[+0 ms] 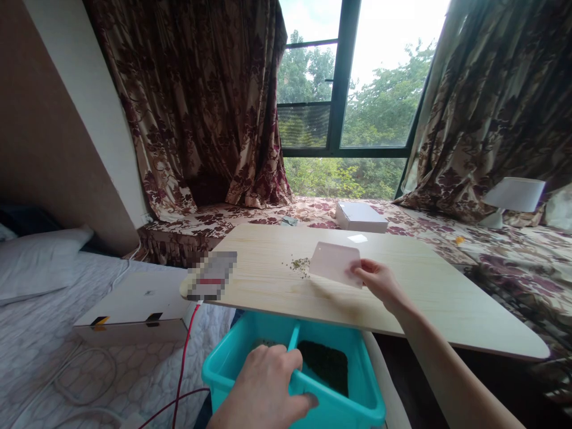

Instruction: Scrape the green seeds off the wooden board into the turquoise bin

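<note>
My right hand pinches a thin, pale translucent plastic sheet by its right edge and holds it tilted over the wooden tabletop. Just left of the sheet lies a small scattered heap of greenish-brown bits, too small to name. My left hand is closed on the near rim of a turquoise plastic bin, by its divider. Dark, fine material lies in the bin's right compartment. The left compartment is partly hidden behind my left hand, with a few bits showing at its bottom.
A blurred-out device with a red cable lies at the table's left end. A white box rests on the bed at left. Another white box and a lamp stand by the window. A small white piece lies on the tabletop.
</note>
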Demonstrator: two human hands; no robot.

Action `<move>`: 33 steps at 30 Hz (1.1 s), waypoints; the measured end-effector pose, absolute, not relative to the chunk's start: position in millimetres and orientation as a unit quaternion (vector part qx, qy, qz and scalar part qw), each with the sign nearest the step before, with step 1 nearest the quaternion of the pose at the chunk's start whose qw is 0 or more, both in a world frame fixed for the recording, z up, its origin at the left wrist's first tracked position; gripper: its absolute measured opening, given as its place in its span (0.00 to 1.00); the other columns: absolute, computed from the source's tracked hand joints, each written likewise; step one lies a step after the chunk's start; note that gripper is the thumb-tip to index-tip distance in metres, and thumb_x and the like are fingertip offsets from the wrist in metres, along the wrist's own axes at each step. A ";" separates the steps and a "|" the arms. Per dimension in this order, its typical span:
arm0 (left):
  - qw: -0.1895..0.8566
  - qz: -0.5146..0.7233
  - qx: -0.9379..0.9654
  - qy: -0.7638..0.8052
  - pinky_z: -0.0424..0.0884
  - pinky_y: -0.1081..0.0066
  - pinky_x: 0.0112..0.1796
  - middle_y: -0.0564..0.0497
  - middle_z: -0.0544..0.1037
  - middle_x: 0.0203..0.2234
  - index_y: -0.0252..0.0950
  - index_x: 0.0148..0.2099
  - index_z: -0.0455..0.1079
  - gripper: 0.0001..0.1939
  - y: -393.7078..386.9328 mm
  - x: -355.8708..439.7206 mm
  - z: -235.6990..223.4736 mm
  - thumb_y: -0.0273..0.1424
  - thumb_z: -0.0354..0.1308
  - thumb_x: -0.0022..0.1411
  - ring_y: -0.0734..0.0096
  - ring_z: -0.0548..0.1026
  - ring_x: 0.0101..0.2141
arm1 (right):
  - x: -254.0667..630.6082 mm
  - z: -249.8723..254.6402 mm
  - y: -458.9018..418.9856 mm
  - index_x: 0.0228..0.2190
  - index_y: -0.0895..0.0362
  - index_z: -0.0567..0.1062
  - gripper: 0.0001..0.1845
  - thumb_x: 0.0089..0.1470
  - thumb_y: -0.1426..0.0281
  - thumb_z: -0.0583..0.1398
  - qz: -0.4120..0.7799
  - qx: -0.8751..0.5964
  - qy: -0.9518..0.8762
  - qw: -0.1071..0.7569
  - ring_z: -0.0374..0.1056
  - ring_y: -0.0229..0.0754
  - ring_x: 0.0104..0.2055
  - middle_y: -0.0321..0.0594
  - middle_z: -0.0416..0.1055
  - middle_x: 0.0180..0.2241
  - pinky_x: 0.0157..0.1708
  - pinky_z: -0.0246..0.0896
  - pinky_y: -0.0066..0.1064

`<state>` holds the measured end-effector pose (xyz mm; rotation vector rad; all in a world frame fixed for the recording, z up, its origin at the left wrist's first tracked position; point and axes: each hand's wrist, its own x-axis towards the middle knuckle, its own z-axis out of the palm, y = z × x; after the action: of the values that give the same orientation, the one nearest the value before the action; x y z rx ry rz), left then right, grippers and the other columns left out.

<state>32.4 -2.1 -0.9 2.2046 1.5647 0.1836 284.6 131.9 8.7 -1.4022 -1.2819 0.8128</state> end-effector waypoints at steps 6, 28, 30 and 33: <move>0.217 0.075 0.787 0.572 0.61 0.66 0.38 0.53 0.76 0.32 0.41 0.33 0.70 0.10 -2.4 30.5 0.0 0.39 0.63 0.49 0.59 0.72 0.38 | 284.1 6.5 130.7 0.23 0.59 0.77 0.10 0.35 0.69 0.60 0.336 -0.578 -0.541 0.510 0.65 0.37 0.21 0.40 0.76 0.22 0.18 0.57 0.27; 0.205 0.089 0.772 0.595 0.61 0.67 0.37 0.53 0.75 0.30 0.41 0.31 0.67 0.07 -0.3 16.5 -2.2 0.35 0.60 0.49 0.61 0.72 0.36 | 274.3 3.9 136.5 0.26 0.59 0.77 0.11 0.37 0.66 0.60 0.358 -0.566 -0.542 0.508 0.66 0.37 0.22 0.41 0.77 0.25 0.20 0.57 0.27; 0.205 0.102 0.771 0.594 0.60 0.67 0.36 0.53 0.75 0.30 0.41 0.31 0.67 0.06 -0.2 14.7 -3.5 0.34 0.60 0.49 0.61 0.72 0.36 | 270.4 4.4 137.8 0.25 0.59 0.77 0.11 0.37 0.66 0.60 0.361 -0.565 -0.541 0.508 0.65 0.37 0.22 0.41 0.77 0.24 0.20 0.57 0.26; 0.208 0.105 0.769 0.595 0.60 0.67 0.36 0.53 0.75 0.30 0.41 0.31 0.67 0.06 -0.3 12.9 -4.8 0.34 0.59 0.49 0.61 0.72 0.36 | 267.2 5.4 137.8 0.23 0.59 0.77 0.09 0.37 0.67 0.61 0.366 -0.560 -0.546 0.504 0.65 0.36 0.22 0.40 0.76 0.23 0.19 0.56 0.26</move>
<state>12.9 -0.3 -4.8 2.1419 1.6566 0.2917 267.2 137.8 5.4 -1.3531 -1.3186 0.8843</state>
